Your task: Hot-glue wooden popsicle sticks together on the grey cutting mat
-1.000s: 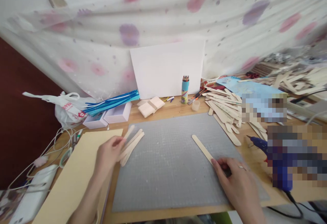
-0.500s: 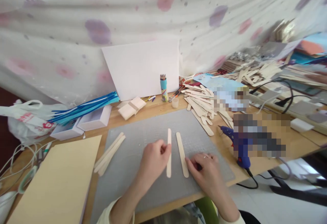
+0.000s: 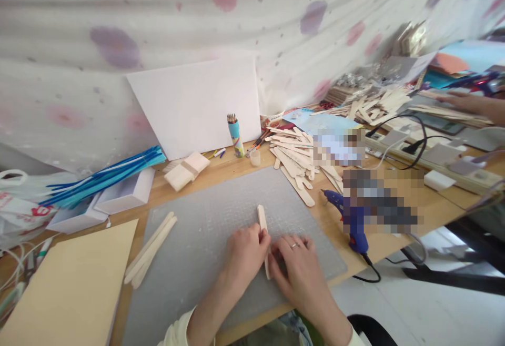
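Note:
Two wooden craft sticks (image 3: 262, 217) lie close together, seemingly overlapping, on the grey cutting mat (image 3: 205, 230). My left hand (image 3: 249, 251) pinches them near the middle, thumb and forefinger closed. From the right, my right hand (image 3: 296, 264), with a ring on one finger, presses its curled fingers against their lower part. Both hands hide much of the sticks, so I cannot tell how exactly they line up. More craft sticks (image 3: 152, 251) rest at the mat's left edge.
A blue glue gun (image 3: 357, 225) stands right of the mat, near a pile of craft sticks (image 3: 294, 156). Behind are a pencil tube (image 3: 235, 138) and a rubber-banded bundle (image 3: 187, 171). A tan board (image 3: 74, 283) lies left. Another person's hand (image 3: 467, 103) shows far right.
The two sticks, apart before, are now together. My right hand has moved left with its stick, up beside my left hand. The view has turned slightly right.

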The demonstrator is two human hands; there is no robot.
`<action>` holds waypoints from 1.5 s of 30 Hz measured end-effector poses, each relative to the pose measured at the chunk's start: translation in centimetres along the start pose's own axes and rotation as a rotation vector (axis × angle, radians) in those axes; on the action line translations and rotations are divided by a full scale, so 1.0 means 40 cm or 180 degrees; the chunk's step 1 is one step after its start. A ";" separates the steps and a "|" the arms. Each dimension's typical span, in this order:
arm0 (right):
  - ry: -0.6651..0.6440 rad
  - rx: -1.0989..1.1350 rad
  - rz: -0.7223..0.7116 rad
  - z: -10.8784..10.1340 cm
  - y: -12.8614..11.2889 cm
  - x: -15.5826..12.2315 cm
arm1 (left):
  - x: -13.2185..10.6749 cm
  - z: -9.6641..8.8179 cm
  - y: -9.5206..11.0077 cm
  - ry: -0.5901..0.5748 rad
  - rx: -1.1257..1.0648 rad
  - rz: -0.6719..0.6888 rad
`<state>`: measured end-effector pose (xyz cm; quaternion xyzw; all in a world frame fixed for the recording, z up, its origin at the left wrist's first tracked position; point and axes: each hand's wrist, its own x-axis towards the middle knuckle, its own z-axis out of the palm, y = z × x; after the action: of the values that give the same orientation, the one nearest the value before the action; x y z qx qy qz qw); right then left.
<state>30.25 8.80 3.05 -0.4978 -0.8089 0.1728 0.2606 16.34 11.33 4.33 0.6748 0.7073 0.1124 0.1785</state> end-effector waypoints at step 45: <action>-0.0963 0.1241 0.0650 -0.084 -0.026 0.008 | -0.168 -0.223 -0.254 0.0185 -0.4643 -0.0038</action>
<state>31.40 8.68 6.39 -0.4858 -0.7357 0.4233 0.2090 3.60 4.74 9.07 0.3771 0.4606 0.5719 0.5644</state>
